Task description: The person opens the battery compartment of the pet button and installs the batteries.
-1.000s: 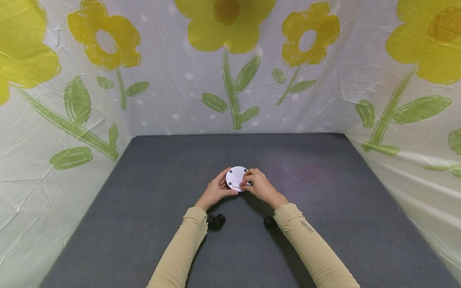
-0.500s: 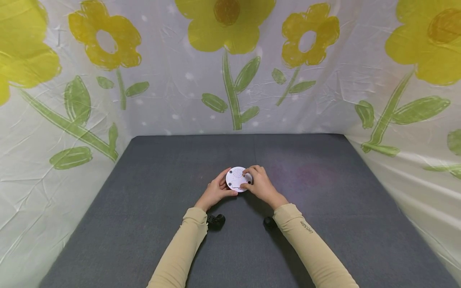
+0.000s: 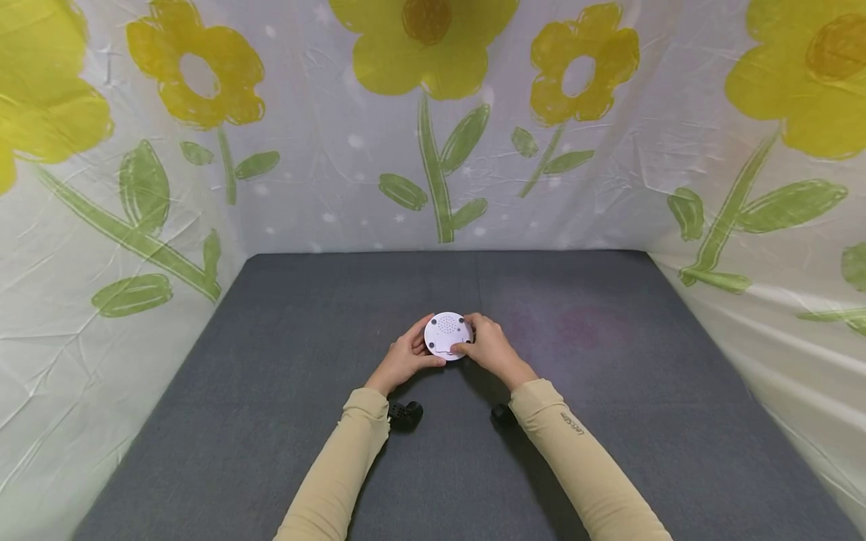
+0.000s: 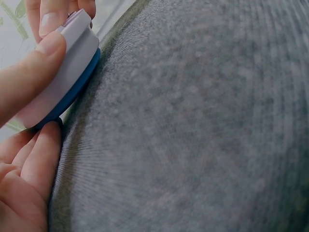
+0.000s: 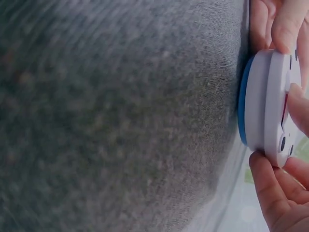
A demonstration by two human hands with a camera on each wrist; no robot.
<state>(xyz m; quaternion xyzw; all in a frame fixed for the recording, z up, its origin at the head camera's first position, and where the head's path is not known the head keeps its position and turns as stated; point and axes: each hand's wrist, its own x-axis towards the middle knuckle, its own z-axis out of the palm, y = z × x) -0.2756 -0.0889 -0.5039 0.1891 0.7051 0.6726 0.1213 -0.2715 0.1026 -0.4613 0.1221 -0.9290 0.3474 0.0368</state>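
A round white device [image 3: 446, 327] lies between both hands over the table, its underside facing up. This face shows a cluster of small holes, dark round feet and a rectangular cover [image 3: 443, 345]. In the left wrist view a blue band [image 4: 77, 87] runs along the device's lower edge. My left hand [image 3: 406, 360] grips the left rim, thumb at the near edge and fingers on the far side. My right hand [image 3: 494, 349] holds the right side; its thumb [image 5: 300, 108] presses by the cover while its fingers reach the rim.
The grey cloth-covered table [image 3: 304, 323] spreads around the hands, with a faint pinkish stain [image 3: 578, 327] at right. Black wrist-worn pieces [image 3: 406, 415] hang beneath the wrists. A white curtain [image 3: 325, 180] printed with yellow flowers encloses the back and sides.
The right fingers have lifted from the cover and shifted outward to the device's right rim, while the thumb stays near the cover. The left hand and the device have hardly moved.
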